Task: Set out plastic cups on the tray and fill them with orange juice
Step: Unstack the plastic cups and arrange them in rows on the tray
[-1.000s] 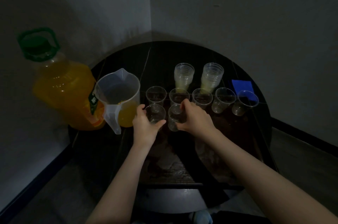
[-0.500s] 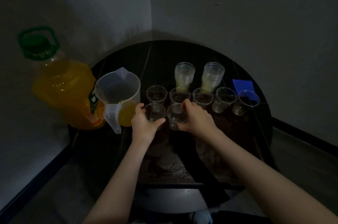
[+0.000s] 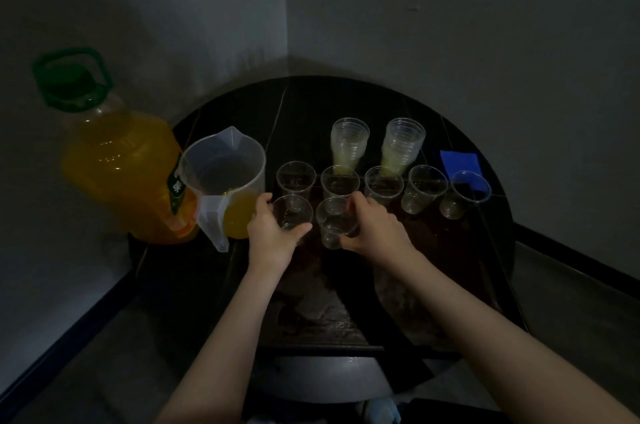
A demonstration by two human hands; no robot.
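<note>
Both hands unmoved, left hand (image 3: pixel 273 236) gripping front-left cup (image 3: pixel 292 212), right hand (image 3: pixel 375 228) gripping, seemingly tilted, neighbouring cup (image 3: pixel 334 223)

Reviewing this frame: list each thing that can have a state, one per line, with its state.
Juice bottle: upright, green cap on, mostly full.
Measuring jug: upright, a little juice at the bottom.
Back row of five cups: upright, empty.
Two cup stacks: upright, nested.
Left hand: grips an empty cup.
Right hand: grips a second empty cup.
Blue cloth: lying flat.
</note>
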